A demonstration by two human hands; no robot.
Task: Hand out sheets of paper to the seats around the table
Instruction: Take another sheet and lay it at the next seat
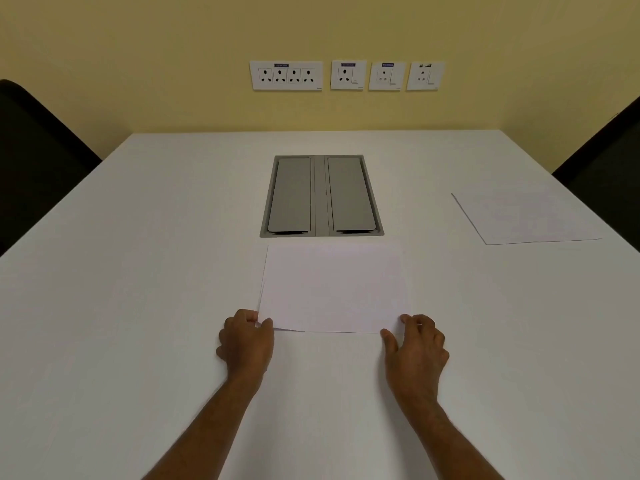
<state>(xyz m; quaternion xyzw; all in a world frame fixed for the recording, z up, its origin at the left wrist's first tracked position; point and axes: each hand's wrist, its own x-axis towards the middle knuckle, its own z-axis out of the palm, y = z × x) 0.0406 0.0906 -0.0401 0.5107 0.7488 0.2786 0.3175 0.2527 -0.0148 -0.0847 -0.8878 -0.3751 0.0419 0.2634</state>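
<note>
paper (pixel 332 289) between left hand (pixel 246 341), right hand (pixel 415 348)

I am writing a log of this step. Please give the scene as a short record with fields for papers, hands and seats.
stack: at least two sheets, on the table, just near of the cable box
left hand: pinches the stack's near left corner
right hand: holds its near right corner
sheet: flat, in front of the right chair
left chair: no sheet in front of it
</note>
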